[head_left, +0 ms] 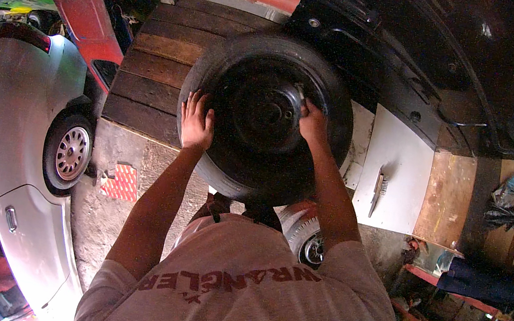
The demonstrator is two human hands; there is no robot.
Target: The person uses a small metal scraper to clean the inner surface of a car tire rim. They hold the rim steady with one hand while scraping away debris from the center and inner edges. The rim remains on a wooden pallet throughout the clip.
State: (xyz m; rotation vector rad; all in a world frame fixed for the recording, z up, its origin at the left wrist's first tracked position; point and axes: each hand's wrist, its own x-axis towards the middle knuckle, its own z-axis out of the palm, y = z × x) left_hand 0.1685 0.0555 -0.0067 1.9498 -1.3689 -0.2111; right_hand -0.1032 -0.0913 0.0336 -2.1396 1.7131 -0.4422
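A black car wheel with its tire [229,176] lies flat on a bench of dark wooden planks [146,91]. My left hand [197,123] rests on the tire's left sidewall, fingers stretched out and holding nothing. Over the right side of the dark steel rim [253,137], my right hand [314,124] is closed. A small, pale-tipped thing [300,91] sticks out beyond its fingers toward the rim's edge; its kind is too small and dark to make out. The rim's center hole and a few bolt holes show between my hands.
A silver car [18,77] stands on the left. On a white board [404,173] to the right lies a narrow brush [377,191]. Another wheel [308,239] is on the floor by my legs. A large black car panel [406,63] leans at the upper right.
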